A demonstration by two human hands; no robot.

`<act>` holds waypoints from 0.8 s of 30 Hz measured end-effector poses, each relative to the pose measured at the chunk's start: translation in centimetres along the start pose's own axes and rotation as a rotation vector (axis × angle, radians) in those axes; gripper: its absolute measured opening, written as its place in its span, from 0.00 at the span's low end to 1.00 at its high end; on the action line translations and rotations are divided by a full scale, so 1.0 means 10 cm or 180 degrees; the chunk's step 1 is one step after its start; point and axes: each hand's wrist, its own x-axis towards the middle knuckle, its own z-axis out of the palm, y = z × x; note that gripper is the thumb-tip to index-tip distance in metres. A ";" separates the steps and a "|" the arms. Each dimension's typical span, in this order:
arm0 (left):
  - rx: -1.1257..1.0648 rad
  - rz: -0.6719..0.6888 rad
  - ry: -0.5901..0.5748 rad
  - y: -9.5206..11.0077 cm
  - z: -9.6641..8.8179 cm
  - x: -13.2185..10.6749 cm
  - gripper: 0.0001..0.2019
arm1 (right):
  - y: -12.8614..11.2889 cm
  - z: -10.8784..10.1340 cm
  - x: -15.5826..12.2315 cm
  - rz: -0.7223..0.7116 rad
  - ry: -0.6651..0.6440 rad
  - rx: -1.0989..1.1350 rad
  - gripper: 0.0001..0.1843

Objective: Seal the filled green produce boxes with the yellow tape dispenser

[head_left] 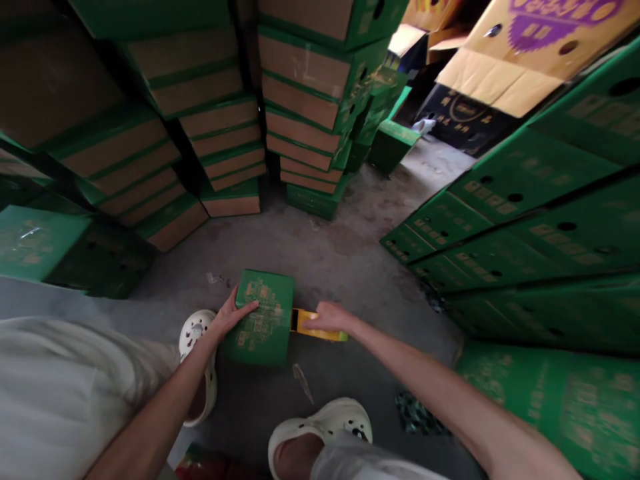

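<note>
A small green cardboard box with gold print on top sits on the floor between my feet. My left hand grips its left edge, thumb stretched over the top and the other fingers mostly hidden down the side. In my right hand is a yellow hand tool with a dark front end and a pale green rear tip. That dark end meets or nearly meets the box's right side; I cannot tell its exact kind.
Stacked green-and-brown cartons rise ahead and left. A wall of green cartons stands right. One green box sits far left. White clogs are on my feet. A clear scrap and dark patterned item lie nearby.
</note>
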 end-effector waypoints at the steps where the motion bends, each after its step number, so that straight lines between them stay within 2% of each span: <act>1: -0.0202 -0.0095 -0.0136 0.00 0.02 -0.04 0.41 | 0.03 0.01 -0.07 -0.0001 0.0030 -0.0032 0.35; 5: -0.0809 -0.0317 -0.0497 -0.07 0.24 -0.17 0.34 | 0.30 -0.02 -0.56 0.0071 0.0020 -0.0010 0.34; 9: -0.1300 -0.0603 -0.0727 -0.23 0.62 -0.11 0.32 | 0.46 -0.25 -1.08 0.0400 0.0000 -0.0130 0.34; 11: -0.1116 -0.0487 -0.0651 -0.30 0.77 -0.04 0.32 | 0.42 -0.35 -1.22 0.0456 0.0011 -0.0300 0.35; 12: -0.0878 -0.0342 -0.0464 -0.32 0.81 0.01 0.33 | 0.37 -0.37 -1.25 0.0436 0.0012 -0.0358 0.35; 15: 0.0009 0.0046 0.0354 -0.29 0.79 0.11 0.36 | 0.16 -0.32 -1.17 0.0338 -0.0052 -0.0259 0.37; 17: 0.0239 0.0169 0.0581 -0.19 0.68 0.14 0.36 | -0.01 -0.23 -1.06 0.0241 -0.0113 -0.0007 0.39; 19: 0.0162 0.0316 0.0446 -0.07 0.55 0.12 0.33 | -0.18 -0.15 -0.93 0.0103 -0.0109 0.0209 0.41; 21: 0.0149 0.0438 0.0160 0.03 0.47 0.05 0.32 | -0.29 -0.11 -0.84 -0.0012 -0.0071 0.0308 0.43; 22: 0.0241 0.0484 0.0090 0.06 0.46 0.01 0.32 | -0.31 -0.10 -0.81 -0.0041 -0.0076 0.0321 0.43; 24: 0.0548 0.0546 0.0171 0.07 0.47 -0.06 0.36 | -0.23 -0.08 -0.78 -0.0126 -0.0154 0.0387 0.43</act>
